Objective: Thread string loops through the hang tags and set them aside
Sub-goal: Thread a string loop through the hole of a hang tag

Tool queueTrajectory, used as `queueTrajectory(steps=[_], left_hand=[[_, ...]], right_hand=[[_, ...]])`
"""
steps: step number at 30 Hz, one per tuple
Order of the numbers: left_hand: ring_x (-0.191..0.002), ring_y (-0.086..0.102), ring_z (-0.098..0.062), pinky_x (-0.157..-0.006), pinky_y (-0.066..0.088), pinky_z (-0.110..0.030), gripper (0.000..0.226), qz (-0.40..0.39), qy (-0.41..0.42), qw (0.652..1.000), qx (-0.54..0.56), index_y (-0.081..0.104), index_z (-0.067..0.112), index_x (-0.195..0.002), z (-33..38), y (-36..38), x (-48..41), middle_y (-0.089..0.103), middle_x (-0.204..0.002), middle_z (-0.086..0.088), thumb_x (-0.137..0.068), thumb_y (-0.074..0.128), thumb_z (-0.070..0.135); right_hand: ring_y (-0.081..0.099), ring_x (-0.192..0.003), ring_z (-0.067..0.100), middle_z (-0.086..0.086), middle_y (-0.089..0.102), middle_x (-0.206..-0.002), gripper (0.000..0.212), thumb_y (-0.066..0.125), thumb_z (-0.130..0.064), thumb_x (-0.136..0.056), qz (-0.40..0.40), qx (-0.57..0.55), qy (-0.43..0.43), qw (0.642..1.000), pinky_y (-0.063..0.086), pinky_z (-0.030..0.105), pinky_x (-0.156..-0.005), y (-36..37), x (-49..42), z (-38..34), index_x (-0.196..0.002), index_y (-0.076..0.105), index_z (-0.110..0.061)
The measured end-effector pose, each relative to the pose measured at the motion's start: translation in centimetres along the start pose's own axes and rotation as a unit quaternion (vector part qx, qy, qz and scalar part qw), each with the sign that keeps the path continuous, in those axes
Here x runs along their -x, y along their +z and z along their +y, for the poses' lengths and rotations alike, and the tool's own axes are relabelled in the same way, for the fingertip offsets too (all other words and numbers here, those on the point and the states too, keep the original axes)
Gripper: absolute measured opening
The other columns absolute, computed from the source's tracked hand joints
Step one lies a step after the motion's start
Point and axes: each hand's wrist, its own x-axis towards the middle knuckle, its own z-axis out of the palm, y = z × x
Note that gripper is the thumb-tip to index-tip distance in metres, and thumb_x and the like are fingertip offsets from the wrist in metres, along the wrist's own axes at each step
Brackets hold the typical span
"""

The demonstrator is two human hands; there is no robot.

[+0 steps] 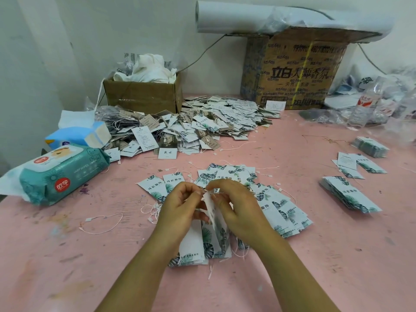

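Observation:
My left hand (180,206) and my right hand (234,206) meet above the pink table (315,255), pinching the top of a white hang tag with green leaf print (211,210) that stands on edge between them. A thin white string (213,192) shows at the fingertips of both hands. Under my hands lies a fan of the same leaf tags (281,212), and more tags (195,244) sit below my wrists. A loose string loop (103,224) lies to the left. A big heap of strung tags (191,127) lies at the back.
A teal wet-wipe pack (60,174) and a blue tissue pack (78,136) lie at left. Two cardboard boxes (144,95) (292,70) stand by the wall. Tag stacks (349,194) (369,146) sit at right, near a plastic bottle (364,104) and crumpled bags.

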Motion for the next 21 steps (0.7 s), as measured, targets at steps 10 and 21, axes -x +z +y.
queueTrajectory(steps=[10,21], left_hand=[[-0.062,0.055,-0.009,-0.059,0.04,-0.025,0.021,0.085,0.001,0.988,0.126,0.042,0.014,-0.08,0.8,-0.5,-0.4,0.072,-0.076,-0.001,-0.097,0.036,0.002],[-0.063,0.049,-0.009,-0.061,0.044,-0.021,0.02,0.171,0.007,0.979,0.11,0.053,0.015,-0.077,0.1,-1.8,-1.3,0.055,-0.066,0.002,-0.092,0.048,0.002]], right_hand=[[0.048,-0.078,0.012,-0.006,0.055,-0.085,0.012,0.05,-0.006,-0.093,0.062,-0.006,0.076,0.995,0.033,0.008,-0.065,0.0,-0.2,1.2,-0.098,0.062,-0.006],[0.048,-0.069,0.016,-0.007,0.053,-0.072,0.01,0.053,-0.004,-0.091,0.132,-0.074,0.183,0.971,0.033,0.023,-0.063,-0.6,-0.4,2.8,-0.093,0.063,-0.006]])
